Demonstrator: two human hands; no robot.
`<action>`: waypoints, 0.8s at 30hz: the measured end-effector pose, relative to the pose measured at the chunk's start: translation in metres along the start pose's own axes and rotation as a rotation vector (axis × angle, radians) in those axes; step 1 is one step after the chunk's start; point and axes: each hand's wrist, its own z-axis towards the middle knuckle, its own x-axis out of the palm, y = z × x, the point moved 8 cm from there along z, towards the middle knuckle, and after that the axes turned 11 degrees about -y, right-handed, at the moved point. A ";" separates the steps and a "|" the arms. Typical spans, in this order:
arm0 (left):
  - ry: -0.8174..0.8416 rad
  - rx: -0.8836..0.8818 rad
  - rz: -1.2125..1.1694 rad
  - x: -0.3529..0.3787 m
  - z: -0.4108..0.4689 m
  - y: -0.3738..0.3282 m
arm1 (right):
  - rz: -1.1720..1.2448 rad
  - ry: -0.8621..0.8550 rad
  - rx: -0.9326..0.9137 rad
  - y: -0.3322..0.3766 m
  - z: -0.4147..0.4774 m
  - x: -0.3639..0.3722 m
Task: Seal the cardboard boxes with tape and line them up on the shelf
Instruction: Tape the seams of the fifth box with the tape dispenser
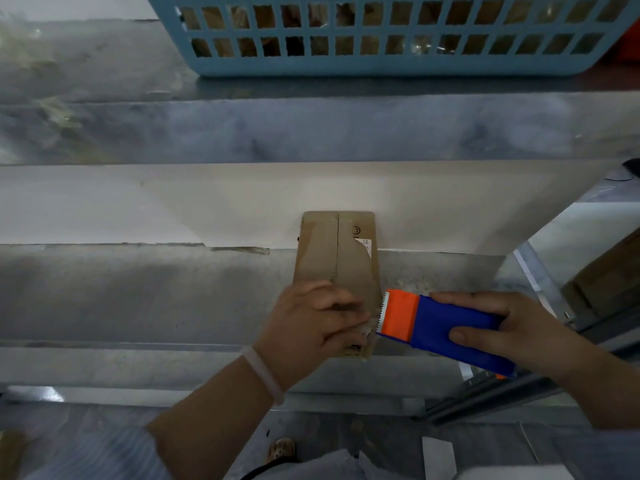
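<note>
A flat brown cardboard box [334,258] lies on the metal shelf [138,292], its far end against the white back panel. A strip of clear tape runs along its centre seam. My left hand [311,323] presses down on the box's near end with its fingers spread over the tape. My right hand [512,327] grips a blue tape dispenser [446,330] whose orange head and serrated blade sit at the box's near right edge, just beside my left fingertips.
A light blue plastic basket [381,36] with brown items inside stands on the shelf level above. More metal framing and a brown carton [602,271] are at the right. Paper scraps and a shoe lie on the floor below.
</note>
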 end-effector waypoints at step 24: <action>0.013 -0.079 -0.042 0.010 -0.003 0.011 | -0.512 0.172 0.002 0.022 -0.012 -0.024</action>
